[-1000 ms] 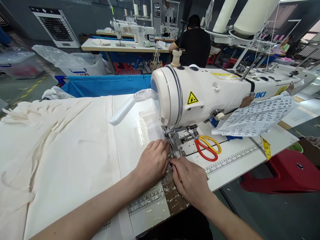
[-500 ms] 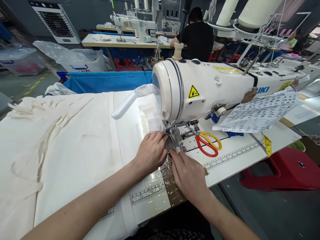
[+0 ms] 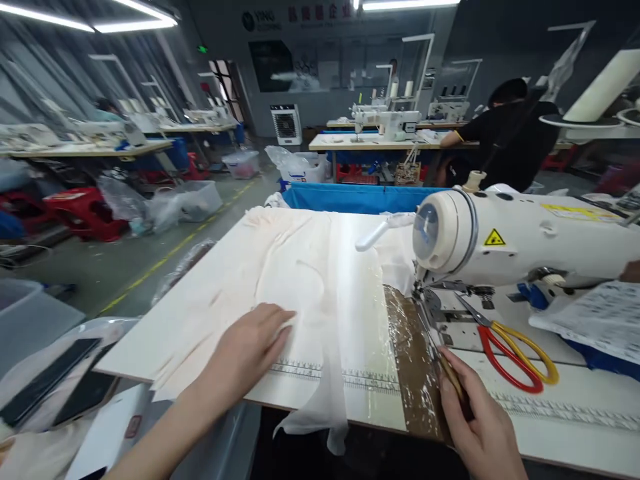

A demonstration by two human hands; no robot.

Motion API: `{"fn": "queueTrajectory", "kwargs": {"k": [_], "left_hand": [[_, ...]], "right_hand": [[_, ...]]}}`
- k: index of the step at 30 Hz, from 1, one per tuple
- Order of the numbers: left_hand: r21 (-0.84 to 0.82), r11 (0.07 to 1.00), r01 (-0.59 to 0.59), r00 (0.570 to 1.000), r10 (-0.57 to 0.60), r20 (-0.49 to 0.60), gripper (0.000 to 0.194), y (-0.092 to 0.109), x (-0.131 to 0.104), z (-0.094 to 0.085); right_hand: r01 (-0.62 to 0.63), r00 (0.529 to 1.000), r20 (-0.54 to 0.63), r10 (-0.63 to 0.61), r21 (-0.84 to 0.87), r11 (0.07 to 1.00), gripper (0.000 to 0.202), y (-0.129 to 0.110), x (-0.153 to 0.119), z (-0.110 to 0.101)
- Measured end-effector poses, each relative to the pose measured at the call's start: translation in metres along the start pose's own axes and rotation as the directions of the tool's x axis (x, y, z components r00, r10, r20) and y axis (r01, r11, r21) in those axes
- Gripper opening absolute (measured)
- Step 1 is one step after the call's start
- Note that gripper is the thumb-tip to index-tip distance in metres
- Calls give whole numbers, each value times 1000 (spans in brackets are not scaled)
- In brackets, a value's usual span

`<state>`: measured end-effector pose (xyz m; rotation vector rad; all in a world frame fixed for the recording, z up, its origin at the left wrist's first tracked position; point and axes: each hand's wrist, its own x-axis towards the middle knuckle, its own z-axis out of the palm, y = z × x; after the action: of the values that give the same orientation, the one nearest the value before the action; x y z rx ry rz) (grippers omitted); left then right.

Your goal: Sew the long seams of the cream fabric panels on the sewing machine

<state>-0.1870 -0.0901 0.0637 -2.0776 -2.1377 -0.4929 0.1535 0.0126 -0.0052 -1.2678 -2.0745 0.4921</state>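
Note:
Pale fabric (image 3: 300,287) lies spread over the white table, with a strip of it hanging over the front edge. My left hand (image 3: 255,347) is over this fabric, thumb and fingers brought together at its surface; what lies between them is too blurred to make out. In my right hand (image 3: 475,407) is a slim tool with a brownish handle (image 3: 453,379), its metal end pointing toward the needle area of the white sewing machine (image 3: 505,233). Scissors with red and yellow handles (image 3: 517,357) rest to the right of that hand.
A blue cloth bin (image 3: 350,198) stands behind the table. Phones (image 3: 55,373) and a white box (image 3: 107,430) are at the lower left. A printed sheet (image 3: 595,320) hangs by the machine. A person in black (image 3: 520,133) sits at the back right.
The view has swung left. My left hand has left the needle area and moved left onto the fabric. My right hand has drawn back and now holds the slim tool.

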Motion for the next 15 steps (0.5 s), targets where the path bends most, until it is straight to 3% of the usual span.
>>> {"fn": "queueTrajectory", "kwargs": {"k": [2, 4, 6, 9, 11, 13, 15], "left_hand": [[80, 956, 284, 955, -274, -114, 39, -30, -37, -4], [119, 883, 453, 888, -435, -149, 46, -52, -63, -3], [137, 859, 493, 868, -473, -155, 52, -63, -76, 1], [161, 848, 505, 862, -485, -150, 48, -65, -72, 6], [194, 826, 529, 849, -515, -122, 42, -63, -63, 6], [240, 802, 548, 835, -542, -94, 40, -64, -55, 4], [257, 788, 560, 825, -558, -87, 40, -70, -51, 1]], "right_hand": [[66, 998, -16, -66, -19, 998, 32, 0, 0, 2], [225, 974, -30, -225, 3, 974, 23, -7, 1, 8], [428, 903, -3, -429, 59, 902, 23, -23, -1, 23], [615, 773, 70, -630, 158, 772, 46, -56, -12, 62], [648, 714, 99, -693, 283, 707, 56, -79, -26, 93], [496, 706, 276, -652, 465, 733, 56, -98, -39, 119], [387, 662, 382, -645, 564, 730, 47, -107, -45, 131]]}}
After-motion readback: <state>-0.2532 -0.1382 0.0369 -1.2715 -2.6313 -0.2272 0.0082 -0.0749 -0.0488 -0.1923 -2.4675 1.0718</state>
